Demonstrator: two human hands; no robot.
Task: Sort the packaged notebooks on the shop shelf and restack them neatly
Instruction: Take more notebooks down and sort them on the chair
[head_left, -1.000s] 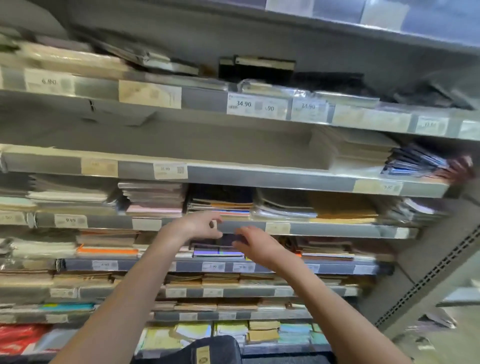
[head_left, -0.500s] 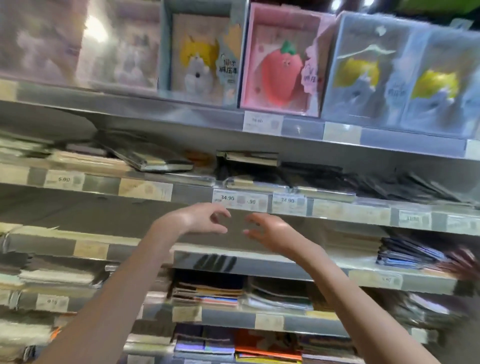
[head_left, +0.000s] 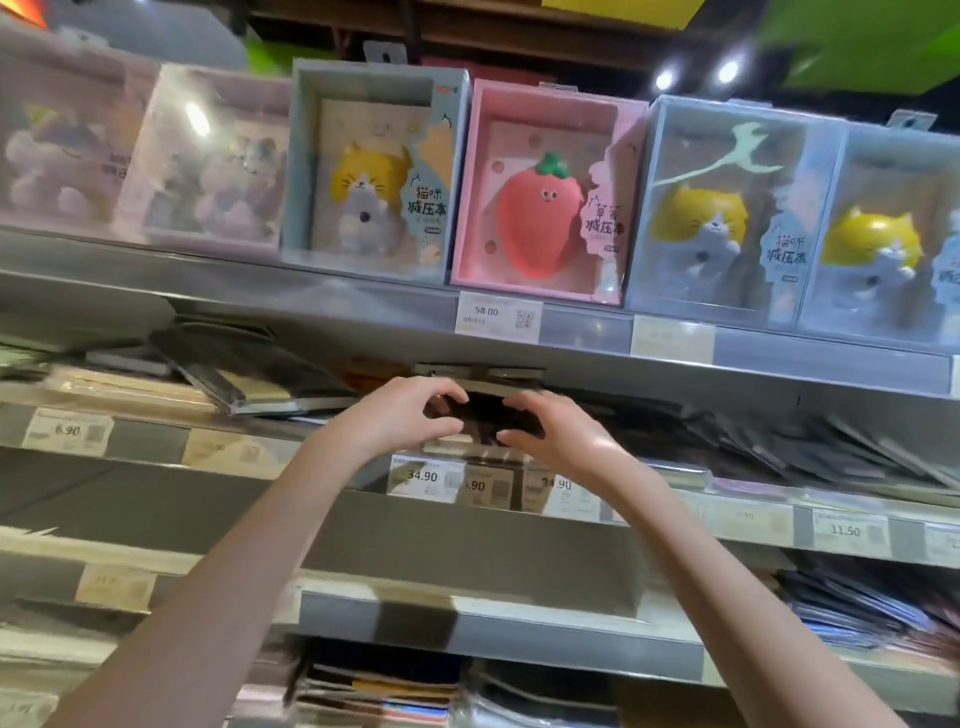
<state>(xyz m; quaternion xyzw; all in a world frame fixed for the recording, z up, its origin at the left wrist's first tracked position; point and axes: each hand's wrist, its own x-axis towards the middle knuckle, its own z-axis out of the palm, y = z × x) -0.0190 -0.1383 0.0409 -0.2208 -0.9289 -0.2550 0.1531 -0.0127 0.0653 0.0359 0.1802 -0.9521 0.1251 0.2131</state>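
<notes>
Our left hand (head_left: 402, 415) and right hand (head_left: 553, 434) pinch a dark notebook (head_left: 485, 410) by its ends, likely to lift it level off its stack.

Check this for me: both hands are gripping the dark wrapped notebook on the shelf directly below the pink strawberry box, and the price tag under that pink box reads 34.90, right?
Not quite. In the head view the white price tag under the pink strawberry box reads 58.00; 34.90 is on a lower tag. The rest holds: the left hand and right hand grip the dark wrapped notebook on the shelf below that box.
</notes>
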